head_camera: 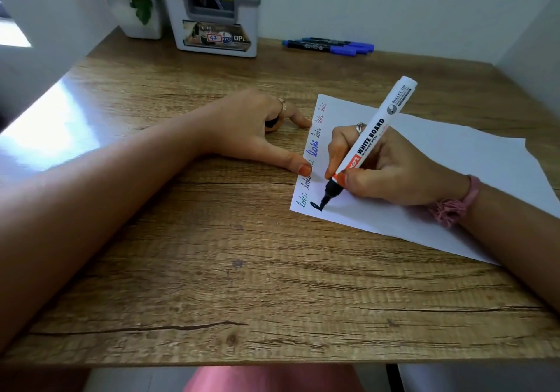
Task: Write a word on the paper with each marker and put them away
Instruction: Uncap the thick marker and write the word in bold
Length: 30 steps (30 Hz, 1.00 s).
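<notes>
We note the desk [212,270]: bare wood along its near edge. Paper [454,179] lies toward the right edge. Organiser [215,25] at the back edge holds pens. Right hand [391,173] grips the whiteboard marker [375,134], tip on the paper; left hand [251,128] curls round a black cap [270,123], thumb on the paper's edge.

The desk [212,270] has a wood-grain top with dark cracks in the pattern. A white sheet of paper [439,179] lies on its right part, turned at an angle, with small coloured words along its left edge. At the far edge stand a white plant pot [142,22] and, just beside it, a white and grey pen holder [212,25]. Near the holder, to its right, 3 markers with blue caps [328,45] lie close together.
</notes>
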Each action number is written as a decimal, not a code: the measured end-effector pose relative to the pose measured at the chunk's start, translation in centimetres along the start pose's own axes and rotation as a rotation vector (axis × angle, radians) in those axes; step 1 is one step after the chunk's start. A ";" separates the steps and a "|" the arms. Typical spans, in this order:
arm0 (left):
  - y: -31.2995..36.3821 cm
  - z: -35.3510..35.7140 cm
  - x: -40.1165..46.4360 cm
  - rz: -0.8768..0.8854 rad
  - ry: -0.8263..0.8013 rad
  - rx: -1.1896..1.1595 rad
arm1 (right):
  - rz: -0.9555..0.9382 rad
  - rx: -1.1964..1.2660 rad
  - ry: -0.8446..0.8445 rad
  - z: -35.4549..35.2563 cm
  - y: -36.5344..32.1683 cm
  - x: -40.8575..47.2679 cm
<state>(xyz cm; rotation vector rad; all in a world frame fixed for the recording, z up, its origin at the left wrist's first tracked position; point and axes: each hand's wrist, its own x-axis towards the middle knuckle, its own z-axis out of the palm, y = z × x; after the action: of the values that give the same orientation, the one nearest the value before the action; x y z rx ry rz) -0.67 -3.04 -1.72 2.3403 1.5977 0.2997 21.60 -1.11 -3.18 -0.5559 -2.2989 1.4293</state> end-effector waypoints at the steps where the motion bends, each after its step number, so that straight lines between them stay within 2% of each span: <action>1: 0.0 0.0 0.0 -0.002 -0.003 -0.004 | -0.005 0.005 0.015 0.1 0.0 0.1; 15: 0.5 -0.2 -0.1 -0.023 -0.022 -0.002 | -0.038 -0.030 0.041 0.2 0.1 0.3; 19: 0.4 -0.2 -0.2 -0.018 -0.017 -0.002 | -0.053 -0.031 0.097 0.3 0.0 0.4; 26: 0.3 -0.1 -0.1 -0.011 -0.018 0.005 | -0.035 -0.058 0.074 0.1 -0.1 0.4; 30: 0.3 -0.1 -0.1 -0.013 -0.013 0.002 | -0.025 -0.052 0.124 0.3 -0.1 0.5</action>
<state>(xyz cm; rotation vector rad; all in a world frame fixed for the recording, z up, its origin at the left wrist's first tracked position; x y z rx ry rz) -0.50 -3.20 -1.48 2.3280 1.6068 0.2795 20.99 -1.11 -3.15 -0.6114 -2.2428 1.2888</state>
